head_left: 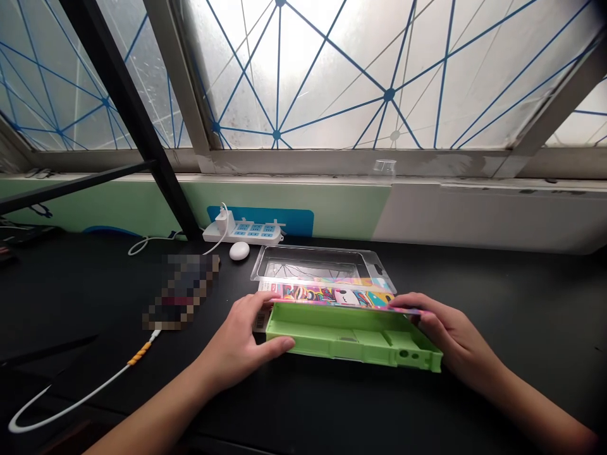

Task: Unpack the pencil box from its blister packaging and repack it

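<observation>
A bright green pencil case point(351, 344) lies before me with its inside facing up, and I see nothing in its compartments. Its thin lid point(327, 305) with a pink edge stands up along the far side. Round the left end is my left hand point(249, 344), thumb on the near wall and fingers behind the lid. My right hand point(443, 325) pinches the lid's right end between thumb and fingers, beside the case's right end. Behind the case sit a colourful printed card point(341, 294) and a clear plastic package point(315, 259).
A pixelated phone-like object point(183, 294) with a white cable point(95, 397) lies on the black table point(516, 297) at the left. A power strip point(244, 232) with a charger and a round white object point(239, 251) are by the wall. A black frame post point(128, 114) slants at left.
</observation>
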`<state>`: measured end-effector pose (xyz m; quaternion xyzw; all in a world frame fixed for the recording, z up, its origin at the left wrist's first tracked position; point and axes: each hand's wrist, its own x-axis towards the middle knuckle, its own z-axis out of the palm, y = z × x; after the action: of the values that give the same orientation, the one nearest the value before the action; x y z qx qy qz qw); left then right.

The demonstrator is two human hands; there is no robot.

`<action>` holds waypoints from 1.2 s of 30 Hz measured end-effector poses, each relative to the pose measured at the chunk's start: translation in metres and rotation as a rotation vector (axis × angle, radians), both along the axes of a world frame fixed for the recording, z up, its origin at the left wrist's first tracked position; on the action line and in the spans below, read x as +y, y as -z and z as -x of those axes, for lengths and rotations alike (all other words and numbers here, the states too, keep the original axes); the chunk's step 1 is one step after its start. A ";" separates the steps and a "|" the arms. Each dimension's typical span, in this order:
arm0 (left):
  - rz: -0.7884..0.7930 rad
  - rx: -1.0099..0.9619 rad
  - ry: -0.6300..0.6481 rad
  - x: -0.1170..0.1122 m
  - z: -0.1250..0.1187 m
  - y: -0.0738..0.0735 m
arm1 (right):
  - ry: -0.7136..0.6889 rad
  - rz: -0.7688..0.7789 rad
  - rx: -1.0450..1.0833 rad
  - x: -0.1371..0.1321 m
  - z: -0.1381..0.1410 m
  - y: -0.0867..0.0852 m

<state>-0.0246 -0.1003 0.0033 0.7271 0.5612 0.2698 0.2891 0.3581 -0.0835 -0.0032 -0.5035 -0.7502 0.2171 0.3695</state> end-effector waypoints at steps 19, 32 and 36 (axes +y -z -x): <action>-0.117 0.119 0.172 0.007 -0.007 -0.004 | 0.059 -0.100 -0.066 -0.009 0.006 -0.003; -0.128 0.236 0.095 0.007 -0.010 0.004 | 0.063 -0.373 -0.379 0.009 0.008 0.000; -0.110 0.255 0.107 0.007 -0.008 0.005 | -0.039 -0.521 -0.525 0.013 0.013 -0.010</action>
<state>-0.0164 -0.0933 -0.0020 0.7992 0.5380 0.1899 0.1891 0.3451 -0.0702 0.0072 -0.4165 -0.8591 -0.1109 0.2762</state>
